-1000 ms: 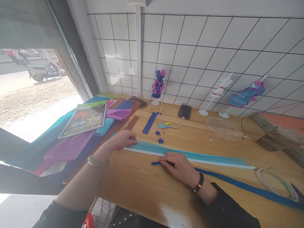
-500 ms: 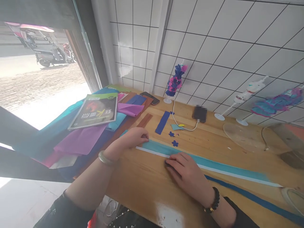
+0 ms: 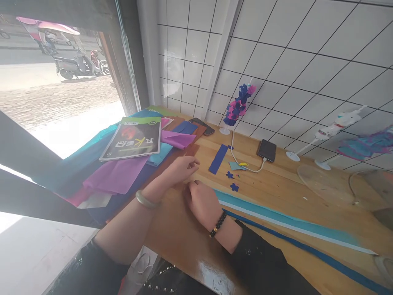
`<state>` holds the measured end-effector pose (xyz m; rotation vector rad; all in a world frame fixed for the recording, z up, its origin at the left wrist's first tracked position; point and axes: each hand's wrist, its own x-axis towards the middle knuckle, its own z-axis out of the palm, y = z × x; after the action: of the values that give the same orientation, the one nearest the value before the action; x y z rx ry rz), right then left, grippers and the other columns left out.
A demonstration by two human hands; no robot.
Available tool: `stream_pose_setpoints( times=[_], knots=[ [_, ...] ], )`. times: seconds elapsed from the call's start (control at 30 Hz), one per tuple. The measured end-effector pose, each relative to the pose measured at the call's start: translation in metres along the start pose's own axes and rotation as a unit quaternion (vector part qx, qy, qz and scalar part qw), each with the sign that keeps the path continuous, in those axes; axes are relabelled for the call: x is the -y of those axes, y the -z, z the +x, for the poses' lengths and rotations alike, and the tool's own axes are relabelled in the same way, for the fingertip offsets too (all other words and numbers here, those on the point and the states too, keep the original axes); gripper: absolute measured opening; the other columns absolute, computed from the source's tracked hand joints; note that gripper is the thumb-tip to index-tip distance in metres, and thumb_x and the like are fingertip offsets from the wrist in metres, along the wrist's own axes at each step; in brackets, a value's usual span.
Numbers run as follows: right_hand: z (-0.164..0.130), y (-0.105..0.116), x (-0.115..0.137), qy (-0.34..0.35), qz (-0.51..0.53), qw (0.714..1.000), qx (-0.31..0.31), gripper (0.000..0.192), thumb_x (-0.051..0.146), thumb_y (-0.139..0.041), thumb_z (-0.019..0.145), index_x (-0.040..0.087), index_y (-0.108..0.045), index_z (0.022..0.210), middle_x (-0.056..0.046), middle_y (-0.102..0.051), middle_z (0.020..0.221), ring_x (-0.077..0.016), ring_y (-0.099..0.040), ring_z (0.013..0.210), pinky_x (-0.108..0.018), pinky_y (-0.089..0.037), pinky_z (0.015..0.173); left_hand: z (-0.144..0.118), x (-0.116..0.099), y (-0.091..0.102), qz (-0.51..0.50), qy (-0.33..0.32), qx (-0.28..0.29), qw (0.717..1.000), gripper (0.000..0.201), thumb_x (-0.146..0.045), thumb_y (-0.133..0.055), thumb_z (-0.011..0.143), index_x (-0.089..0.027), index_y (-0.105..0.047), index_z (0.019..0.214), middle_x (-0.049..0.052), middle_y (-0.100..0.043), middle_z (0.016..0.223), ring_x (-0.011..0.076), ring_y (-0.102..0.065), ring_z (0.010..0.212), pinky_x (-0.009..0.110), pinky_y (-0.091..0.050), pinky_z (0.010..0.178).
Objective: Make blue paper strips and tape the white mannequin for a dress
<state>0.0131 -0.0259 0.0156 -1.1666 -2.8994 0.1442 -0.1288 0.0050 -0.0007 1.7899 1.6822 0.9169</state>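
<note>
The teal paper strip (image 3: 276, 219) lies flat on the wooden table (image 3: 276, 184), with a white band along its near edge; its long axis runs from about 10 o'clock down to 4 o'clock across the view, ending near the right border. Its upper left end disappears under the right hand (image 3: 201, 200), so from those fingers the strip extends away toward 4 o'clock. The right hand rests knuckles-up on that end, fingers curled down; whether they pinch the paper or only press on it cannot be told. A dark blue strip (image 3: 307, 250) runs parallel just beside the teal one on the near side, starting close to the right wrist. The left hand (image 3: 179, 169) sits at 10 o'clock of the right hand, near it but apart, fingers loosely spread and holding nothing, fingertips pointing toward 3 o'clock. The right hand is the nearer to the strip. At 1 o'clock of the hands lie two small blue paper flowers (image 3: 233, 187) and a short blue rectangle (image 3: 218, 159). At 10 o'clock, coloured paper sheets (image 3: 116, 178) carry a book (image 3: 133, 138).
</note>
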Motion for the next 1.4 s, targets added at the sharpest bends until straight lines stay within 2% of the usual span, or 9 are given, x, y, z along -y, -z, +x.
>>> stream_pose_setpoints(
  times=[0.23, 0.4, 0.53, 0.73, 0.9, 1.07, 1.2, 1.4],
  knots=[
    [0.006, 0.011, 0.007, -0.006, -0.005, 0.999, 0.044, 0.022, -0.002, -0.041, 0.076, 0.009, -0.058, 0.086, -0.013, -0.063, 0.081, -0.0199, -0.062, 0.069, -0.025, -0.036, 0.052, 0.000, -0.003, 0.001, -0.027, -0.013, -0.054, 0.998, 0.030, -0.035, -0.048, 0.078, -0.017, -0.063, 0.097, 0.005, -0.067, 0.085, 0.0162, -0.059, 0.076, 0.026, -0.046, 0.070],
    [0.004, 0.010, 0.008, -0.007, 0.004, 0.999, 0.045, 0.022, -0.001, -0.040, 0.075, 0.009, -0.056, 0.086, -0.014, -0.063, 0.083, -0.0196, -0.061, 0.072, -0.024, -0.037, 0.054, -0.002, -0.001, 0.001, -0.022, -0.025, -0.070, 0.997, 0.028, -0.034, -0.047, 0.079, -0.018, -0.064, 0.095, 0.003, -0.068, 0.085, 0.0154, -0.059, 0.075, 0.025, -0.045, 0.069],
    [0.004, 0.004, 0.000, -0.017, 0.029, 0.999, 0.038, 0.019, 0.004, -0.038, 0.081, 0.011, -0.055, 0.084, -0.013, -0.062, 0.085, -0.0192, -0.061, 0.072, -0.026, -0.038, 0.058, -0.003, 0.000, 0.001, -0.030, -0.025, -0.065, 0.997, 0.028, -0.035, -0.047, 0.079, -0.018, -0.063, 0.095, 0.003, -0.067, 0.085, 0.0151, -0.060, 0.076, 0.024, -0.046, 0.068],
    [-0.004, -0.002, -0.010, -0.046, 0.066, 0.997, 0.013, 0.022, 0.023, -0.035, 0.090, 0.014, -0.054, 0.084, -0.011, -0.063, 0.085, -0.0187, -0.061, 0.077, -0.026, -0.039, 0.063, -0.008, -0.010, 0.005, -0.013, -0.004, -0.051, 0.999, 0.029, -0.035, -0.047, 0.079, -0.018, -0.063, 0.095, 0.003, -0.067, 0.082, 0.0151, -0.060, 0.070, 0.025, -0.046, 0.064],
    [-0.013, -0.004, -0.019, -0.082, 0.110, 0.990, -0.029, 0.019, 0.023, -0.039, 0.086, 0.017, -0.055, 0.079, -0.007, -0.064, 0.081, -0.0189, -0.059, 0.077, -0.027, -0.037, 0.063, -0.013, -0.020, 0.010, 0.001, 0.007, -0.022, 1.000, 0.029, -0.036, -0.045, 0.081, -0.019, -0.063, 0.097, 0.002, -0.065, 0.082, 0.0133, -0.058, 0.059, 0.024, -0.045, 0.054],
    [-0.021, -0.003, -0.031, -0.089, 0.171, 0.980, -0.058, 0.017, 0.023, -0.041, 0.083, 0.017, -0.056, 0.078, -0.006, -0.064, 0.078, -0.0176, -0.057, 0.072, -0.027, -0.038, 0.063, -0.016, -0.022, 0.010, -0.014, 0.039, 0.003, 0.999, 0.033, -0.040, -0.043, 0.082, -0.020, -0.061, 0.101, 0.002, -0.064, 0.086, 0.0077, -0.047, 0.038, 0.023, -0.036, 0.035],
    [-0.032, 0.000, -0.042, -0.108, 0.215, 0.968, -0.074, 0.018, 0.026, -0.041, 0.082, 0.017, -0.057, 0.077, -0.005, -0.063, 0.076, -0.0169, -0.055, 0.067, -0.027, -0.039, 0.061, -0.016, -0.020, 0.008, -0.024, 0.047, 0.024, 0.998, 0.034, -0.041, -0.043, 0.081, -0.021, -0.061, 0.101, 0.002, -0.064, 0.089, 0.0070, -0.045, 0.035, 0.023, -0.032, 0.031],
    [-0.054, 0.005, -0.067, -0.143, 0.278, 0.946, -0.088, 0.025, 0.036, -0.041, 0.082, 0.019, -0.056, 0.075, -0.002, -0.060, 0.065, -0.0146, -0.050, 0.055, -0.026, -0.039, 0.051, -0.015, -0.021, 0.009, -0.002, 0.029, 0.024, 0.999, 0.033, -0.041, -0.044, 0.081, -0.019, -0.062, 0.098, 0.003, -0.063, 0.085, 0.0075, -0.049, 0.041, 0.020, -0.035, 0.034]
  ],
)
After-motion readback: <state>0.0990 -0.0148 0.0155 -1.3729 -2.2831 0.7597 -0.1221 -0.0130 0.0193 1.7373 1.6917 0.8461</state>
